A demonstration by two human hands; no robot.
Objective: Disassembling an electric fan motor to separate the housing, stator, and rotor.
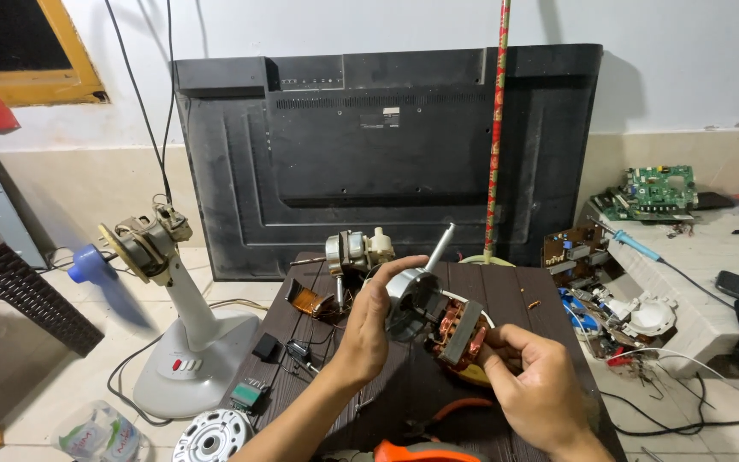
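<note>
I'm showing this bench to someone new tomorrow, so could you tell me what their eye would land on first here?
Probably the fan motor at centre, copper windings exposed and shaft pointing up, held by the left hand and right hand over the dark table. Behind it leans a large black television back panel. At left stands a stripped white pedestal fan, its blue blade blurred.

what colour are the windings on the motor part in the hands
Copper-orange windings on the motor stator, best seen in the head view.
</note>
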